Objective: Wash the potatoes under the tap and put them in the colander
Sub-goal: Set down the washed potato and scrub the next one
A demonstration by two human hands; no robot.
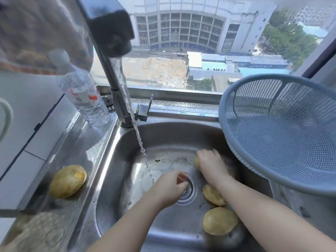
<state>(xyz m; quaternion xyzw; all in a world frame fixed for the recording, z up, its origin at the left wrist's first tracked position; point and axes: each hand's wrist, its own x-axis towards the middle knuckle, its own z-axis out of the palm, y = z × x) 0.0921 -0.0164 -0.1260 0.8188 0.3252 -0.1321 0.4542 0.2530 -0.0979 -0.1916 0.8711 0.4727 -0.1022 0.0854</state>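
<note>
My right forearm [254, 202] comes in from the bottom edge. Tucked right beside it is the big potato [220, 220] on the floor of the sink [127, 206], with a smaller potato [214, 195] just past it next to the drain [189, 190]. My right hand [211, 160] is down at the far right of the sink with its fingers curled over a third potato [196, 161], so it's gripping that one. My left hand [172, 184] hovers over the drain with fingers curled, and honestly I can't tell if it's pinching anything.

The tap [109, 28] is on, and its stream [140, 140] lands left of both hands, so no potato is under it. A fourth potato [67, 181] sits on the wet worktop [76, 142] to the left. The colander [283, 135] on the right has nothing in it, and its rim hangs over the sink edge.

I'd say this is the pick-up bit of the wash. Next up is bringing the gripped potato left into the water and giving it a rub.

The bottle [85, 99] by the tap has a red and white label, too blurry to read.
</note>
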